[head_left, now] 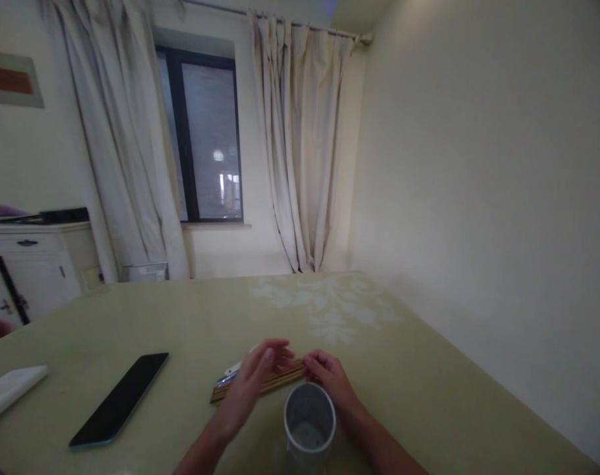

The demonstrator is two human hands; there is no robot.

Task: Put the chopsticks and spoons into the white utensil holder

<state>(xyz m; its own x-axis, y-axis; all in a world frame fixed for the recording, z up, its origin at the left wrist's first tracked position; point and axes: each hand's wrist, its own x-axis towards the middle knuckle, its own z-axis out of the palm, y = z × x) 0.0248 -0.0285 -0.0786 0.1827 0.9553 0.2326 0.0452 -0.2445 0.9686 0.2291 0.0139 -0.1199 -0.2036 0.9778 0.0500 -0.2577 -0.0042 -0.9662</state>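
Observation:
A bundle of wooden chopsticks [283, 380] lies slantwise on the table in front of me. My left hand [250, 379] is over the middle of the bundle, palm turned inward, its fingers stretched out and somewhat apart. At the bundle's right end, the fingers of my right hand [332, 381] are curled and pinched on the chopstick tips. Beside the left part of the bundle lies a shiny metal utensil [225, 380] with a white piece [233, 369] near it, both partly hidden by my left hand. A grey cylindrical container [310, 401] stands upright between my forearms, its mouth facing up.
A dark tablet-like slab [122, 399] lies on the table [196, 316] to the left, with a white object [13, 390] farther left. The right wall [478, 198] borders the table. Behind are curtains [304, 138], a window [213, 138] and a white cabinet [37, 254].

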